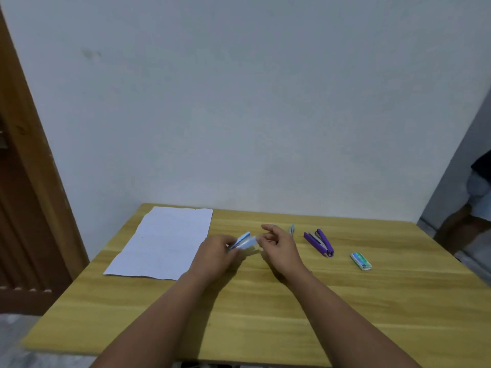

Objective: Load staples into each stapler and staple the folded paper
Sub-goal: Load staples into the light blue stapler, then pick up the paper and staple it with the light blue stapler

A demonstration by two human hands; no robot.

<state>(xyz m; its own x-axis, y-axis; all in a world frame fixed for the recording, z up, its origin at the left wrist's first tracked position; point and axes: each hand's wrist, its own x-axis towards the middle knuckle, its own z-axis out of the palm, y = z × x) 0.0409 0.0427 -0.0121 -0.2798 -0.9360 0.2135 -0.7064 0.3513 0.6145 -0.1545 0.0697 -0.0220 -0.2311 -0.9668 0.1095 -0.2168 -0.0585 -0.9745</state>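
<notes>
The left hand (218, 251) grips a light blue stapler (243, 241) above the table's (265, 314) middle, its long axis slanting up toward the far right. The right hand (279, 248) hovers beside it, fingers loosely curled, holding nothing. A purple stapler (318, 242) lies hinged open toward the far right edge, its tip pointing near-right at the staple box (360, 261). The paper (164, 243) lies at the far left corner.

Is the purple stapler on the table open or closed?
Open: the purple stapler lies with its arms spread in a V.
</notes>
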